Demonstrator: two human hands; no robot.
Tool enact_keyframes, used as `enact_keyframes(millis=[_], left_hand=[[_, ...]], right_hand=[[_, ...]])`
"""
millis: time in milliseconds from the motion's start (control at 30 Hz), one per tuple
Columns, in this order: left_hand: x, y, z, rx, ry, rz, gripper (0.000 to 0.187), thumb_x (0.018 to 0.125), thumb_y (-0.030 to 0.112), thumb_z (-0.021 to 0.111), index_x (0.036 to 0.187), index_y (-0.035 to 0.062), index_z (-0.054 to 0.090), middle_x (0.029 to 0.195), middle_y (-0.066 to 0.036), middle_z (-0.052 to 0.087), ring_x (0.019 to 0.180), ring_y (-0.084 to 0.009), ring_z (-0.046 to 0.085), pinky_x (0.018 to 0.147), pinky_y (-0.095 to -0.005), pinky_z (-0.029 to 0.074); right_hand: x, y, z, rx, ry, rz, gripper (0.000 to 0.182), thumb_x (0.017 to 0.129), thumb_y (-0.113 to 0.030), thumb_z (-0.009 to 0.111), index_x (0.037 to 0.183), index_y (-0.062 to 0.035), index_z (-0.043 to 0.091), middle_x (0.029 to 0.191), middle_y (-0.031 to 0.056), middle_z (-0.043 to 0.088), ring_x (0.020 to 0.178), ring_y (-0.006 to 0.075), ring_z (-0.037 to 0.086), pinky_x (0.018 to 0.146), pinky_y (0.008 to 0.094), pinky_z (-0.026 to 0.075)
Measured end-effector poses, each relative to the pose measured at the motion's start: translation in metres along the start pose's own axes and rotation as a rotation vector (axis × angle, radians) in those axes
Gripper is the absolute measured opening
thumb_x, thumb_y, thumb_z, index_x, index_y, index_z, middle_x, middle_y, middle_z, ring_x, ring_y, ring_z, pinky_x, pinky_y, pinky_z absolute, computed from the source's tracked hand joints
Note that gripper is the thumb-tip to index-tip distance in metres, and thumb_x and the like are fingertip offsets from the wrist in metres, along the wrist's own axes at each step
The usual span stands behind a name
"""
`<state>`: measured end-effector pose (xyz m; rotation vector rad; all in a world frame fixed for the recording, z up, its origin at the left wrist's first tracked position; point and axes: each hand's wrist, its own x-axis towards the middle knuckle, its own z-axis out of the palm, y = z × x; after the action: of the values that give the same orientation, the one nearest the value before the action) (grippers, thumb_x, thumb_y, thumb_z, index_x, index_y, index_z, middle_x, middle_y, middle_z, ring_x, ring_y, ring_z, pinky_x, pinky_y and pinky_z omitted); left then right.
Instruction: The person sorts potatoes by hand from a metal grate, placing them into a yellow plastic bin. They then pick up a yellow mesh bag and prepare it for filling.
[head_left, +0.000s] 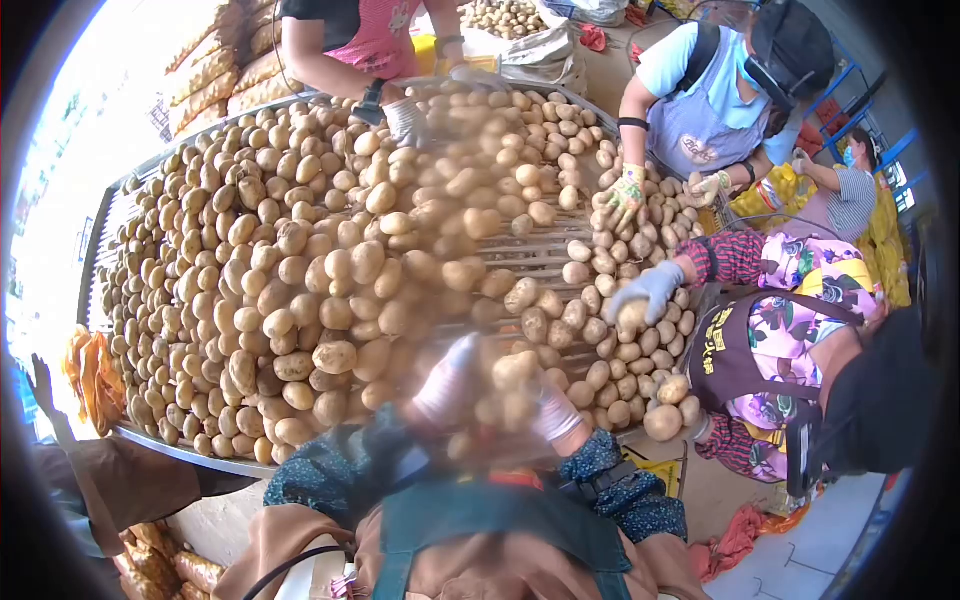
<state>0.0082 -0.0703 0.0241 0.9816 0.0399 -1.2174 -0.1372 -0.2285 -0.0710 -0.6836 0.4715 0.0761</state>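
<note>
Many tan potatoes (335,357) cover a slatted metal sorting table (525,258) in front of me. My left hand (447,380), in a pale glove, is over the table's near edge with its fingers stretched out, blurred, beside the potatoes. My right hand (556,408), also gloved, is a little to the right. A blurred potato (515,371) lies between my hands, close to the right one; whether the right fingers grip it is hidden by the smear. More blurred potatoes are just below it.
Across the table a person's gloved hand (405,122) reaches into the potatoes. At the right, a co-worker's patterned glove (624,197) and another's grey-blue glove (650,290) touch potatoes. Filled sacks (205,85) are stacked at the back left. An orange net bag (92,378) hangs at the left edge.
</note>
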Motion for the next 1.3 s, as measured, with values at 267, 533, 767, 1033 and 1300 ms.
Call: enact_keyframes(millis=[267,533,767,1033,1300], left_hand=[[0.067,0.067,-0.026,1.736,0.145,0.601,0.046,0.091,0.034,0.066,0.132,0.0136,0.057,0.133,-0.012,0.057,0.123,-0.0303,0.053,0.1,-0.0409,0.045],[0.122,0.078,-0.029,2.359,0.195,0.415,0.049,0.074,0.025,0.075,0.117,0.0111,0.059,0.108,-0.015,0.061,0.102,-0.035,0.062,0.087,-0.0453,0.049],[0.078,0.01,-0.022,0.711,-0.164,0.327,0.061,0.083,0.028,0.075,0.136,0.0047,0.053,0.119,-0.006,0.062,0.106,-0.0168,0.06,0.085,-0.0303,0.054],[0.009,-0.061,0.074,0.382,-0.297,-0.015,0.063,0.086,0.025,0.074,0.139,0.0031,0.051,0.119,-0.007,0.063,0.104,-0.0181,0.062,0.085,-0.0342,0.054],[-0.006,-0.093,0.067,0.55,-0.442,0.025,0.062,0.092,0.013,0.071,0.146,0.0008,0.043,0.131,-0.008,0.059,0.115,-0.0155,0.057,0.096,-0.0307,0.05]], right_hand=[[-0.063,-0.007,-0.031,0.322,0.001,0.022,0.059,0.078,-0.037,0.084,0.121,-0.0104,0.054,0.098,-0.0008,0.057,0.078,0.0134,0.057,0.066,0.0272,0.051],[-0.195,0.034,-0.078,0.268,0.286,-0.21,0.068,0.078,-0.042,0.082,0.131,-0.0127,0.052,0.119,0.0058,0.062,0.107,0.027,0.064,0.076,0.0469,0.059],[-0.318,0.131,-0.16,0.552,0.817,-0.328,0.059,0.085,-0.04,0.077,0.131,-0.0127,0.054,0.12,0.0069,0.062,0.103,0.0272,0.063,0.082,0.0469,0.057],[-0.338,0.117,-0.218,0.029,1.269,-0.095,0.042,0.089,-0.029,0.07,0.122,-0.0068,0.06,0.101,0.0098,0.068,0.088,0.024,0.067,0.074,0.0382,0.056],[-0.231,-0.035,-0.014,-0.688,0.534,-0.251,0.046,0.091,-0.026,0.072,0.128,0.0008,0.061,0.101,0.0166,0.071,0.079,0.0272,0.067,0.075,0.0353,0.055]])
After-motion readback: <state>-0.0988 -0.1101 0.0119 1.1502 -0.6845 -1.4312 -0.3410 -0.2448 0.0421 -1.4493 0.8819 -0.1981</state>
